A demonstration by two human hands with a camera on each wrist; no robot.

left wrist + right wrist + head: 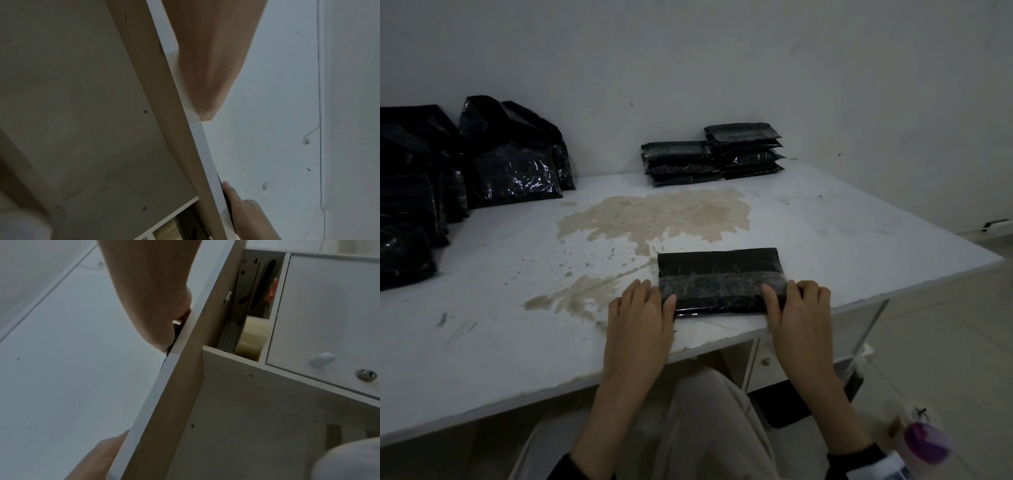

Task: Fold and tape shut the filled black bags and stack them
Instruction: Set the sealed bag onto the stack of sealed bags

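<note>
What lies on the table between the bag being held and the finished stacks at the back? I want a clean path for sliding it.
In the head view, a tan stain spreads over the table between the taped bag and the stacks; no objects.

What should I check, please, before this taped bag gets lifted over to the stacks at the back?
1. Tape strip runs across the folded bag: ok.
2. Tape ends stuck down under the sides: cannot tell.
3. Left hand grips the bag's left end: ok.
4. Right hand grips the right end: ok.
5. Two stacks of taped bags stand level by the wall: ok.
6. Stained table between bag and stacks is free of obstacles: ok.
</note>
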